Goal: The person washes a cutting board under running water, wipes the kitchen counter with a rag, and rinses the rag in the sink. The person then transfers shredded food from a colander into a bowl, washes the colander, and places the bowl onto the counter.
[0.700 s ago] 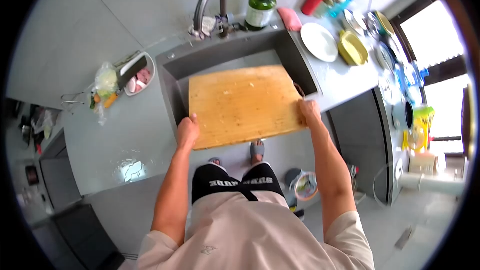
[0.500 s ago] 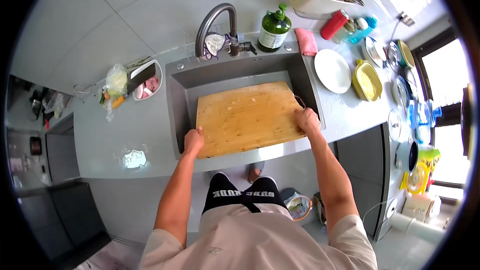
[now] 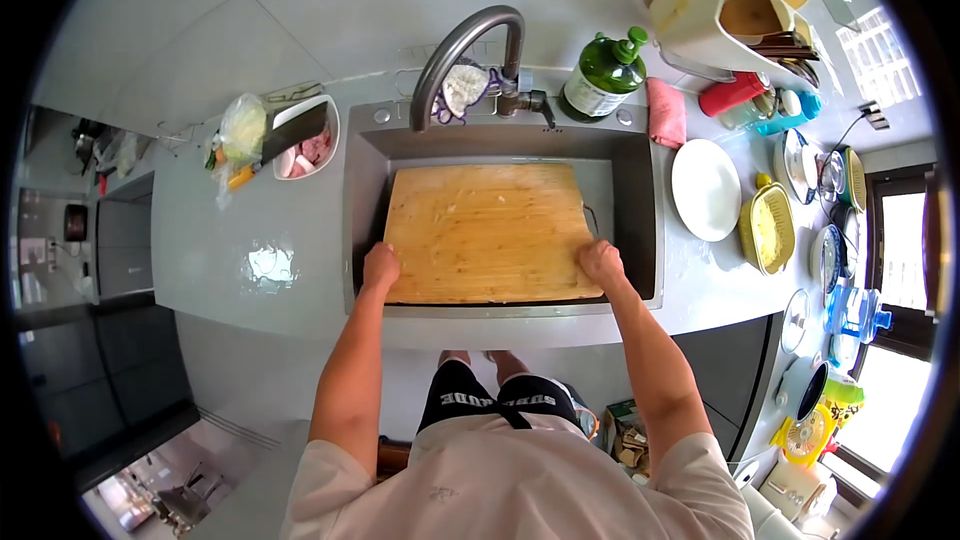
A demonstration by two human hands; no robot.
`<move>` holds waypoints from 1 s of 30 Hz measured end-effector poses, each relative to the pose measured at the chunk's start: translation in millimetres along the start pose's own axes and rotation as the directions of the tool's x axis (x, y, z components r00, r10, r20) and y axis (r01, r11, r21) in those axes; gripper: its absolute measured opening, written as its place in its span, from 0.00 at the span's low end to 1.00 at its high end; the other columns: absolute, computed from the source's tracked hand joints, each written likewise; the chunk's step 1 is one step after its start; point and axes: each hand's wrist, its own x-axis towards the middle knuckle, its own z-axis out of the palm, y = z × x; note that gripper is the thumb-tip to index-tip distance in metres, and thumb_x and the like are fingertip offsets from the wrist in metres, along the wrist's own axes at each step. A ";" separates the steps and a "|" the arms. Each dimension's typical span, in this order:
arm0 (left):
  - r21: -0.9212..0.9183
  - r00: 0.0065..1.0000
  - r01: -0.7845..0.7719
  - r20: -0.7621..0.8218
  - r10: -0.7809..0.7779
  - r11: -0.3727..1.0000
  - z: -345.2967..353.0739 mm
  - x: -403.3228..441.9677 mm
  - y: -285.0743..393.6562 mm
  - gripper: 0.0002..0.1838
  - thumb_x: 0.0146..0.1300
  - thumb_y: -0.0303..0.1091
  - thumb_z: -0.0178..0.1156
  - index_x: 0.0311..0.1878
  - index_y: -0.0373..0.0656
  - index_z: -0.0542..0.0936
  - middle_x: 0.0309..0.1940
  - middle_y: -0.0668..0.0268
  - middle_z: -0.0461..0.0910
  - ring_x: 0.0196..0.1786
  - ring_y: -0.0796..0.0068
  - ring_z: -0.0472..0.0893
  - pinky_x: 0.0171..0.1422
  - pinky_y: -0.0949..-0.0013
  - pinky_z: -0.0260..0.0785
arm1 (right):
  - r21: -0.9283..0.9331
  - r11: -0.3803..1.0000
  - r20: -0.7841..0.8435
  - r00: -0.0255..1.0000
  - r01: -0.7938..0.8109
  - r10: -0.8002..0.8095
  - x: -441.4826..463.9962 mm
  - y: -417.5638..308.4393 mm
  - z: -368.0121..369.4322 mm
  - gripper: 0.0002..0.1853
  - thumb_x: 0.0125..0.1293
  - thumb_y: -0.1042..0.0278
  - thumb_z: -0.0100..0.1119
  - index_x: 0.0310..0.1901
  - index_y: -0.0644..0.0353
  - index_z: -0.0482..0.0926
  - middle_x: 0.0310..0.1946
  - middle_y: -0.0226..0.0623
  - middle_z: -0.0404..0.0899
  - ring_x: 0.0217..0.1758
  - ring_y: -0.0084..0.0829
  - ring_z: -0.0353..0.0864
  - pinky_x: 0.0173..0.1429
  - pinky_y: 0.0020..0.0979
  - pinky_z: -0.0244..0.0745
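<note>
From my remote seat, my left hand and right hand grip the rectangular light-brown wooden board. It's already over the grey rectangular sink, unreleased, pale specks dotting it; I can't tell if it's resting.

cutting bd in sink, tap behind, plate on r.

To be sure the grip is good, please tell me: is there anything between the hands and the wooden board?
Nothing visible: the left hand and right hand hold the wooden board directly, at its opposite sides. The tap is beyond the far edge. What lies beneath is hidden.
</note>
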 end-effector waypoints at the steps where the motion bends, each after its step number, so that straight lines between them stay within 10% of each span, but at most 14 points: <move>1: 0.004 1.000 0.007 0.003 -0.007 1.000 -0.7 5.0 -7.2 0.20 0.84 0.42 0.51 0.55 0.31 0.81 0.53 0.39 0.85 0.58 0.33 0.83 0.59 0.41 0.76 | -0.005 1.000 0.034 0.999 0.009 -0.009 0.0 0.0 9.7 0.31 0.75 0.46 0.53 0.59 0.74 0.80 0.58 0.68 0.83 0.65 0.64 0.83 0.72 0.52 0.78; 13: 0.202 0.993 -0.089 0.094 0.071 0.975 -5.7 -18.9 6.8 0.31 0.74 0.20 0.52 0.79 0.27 0.64 0.80 0.39 0.63 0.80 0.39 0.66 0.83 0.49 0.66 | -0.248 0.942 0.104 0.973 0.225 -0.205 -7.1 -35.6 22.4 0.27 0.84 0.50 0.42 0.59 0.70 0.78 0.57 0.62 0.82 0.60 0.61 0.85 0.67 0.52 0.80; 22: 0.213 0.986 -0.152 0.101 0.133 0.965 -17.2 -17.4 14.9 0.30 0.71 0.23 0.55 0.77 0.29 0.69 0.81 0.41 0.63 0.81 0.41 0.65 0.85 0.52 0.63 | 0.241 0.960 -0.088 0.982 -0.140 0.165 -21.4 -54.7 5.1 0.24 0.82 0.50 0.45 0.56 0.62 0.84 0.57 0.65 0.85 0.63 0.59 0.85 0.69 0.52 0.80; 30: 0.118 0.950 -0.306 0.106 0.294 0.945 -9.2 -6.8 21.5 0.27 0.72 0.24 0.55 0.73 0.29 0.73 0.74 0.45 0.73 0.79 0.47 0.69 0.83 0.55 0.66 | 0.042 0.998 -0.040 0.998 -0.054 0.056 -16.2 -51.7 17.8 0.21 0.80 0.56 0.46 0.56 0.62 0.85 0.56 0.59 0.86 0.61 0.59 0.85 0.68 0.52 0.81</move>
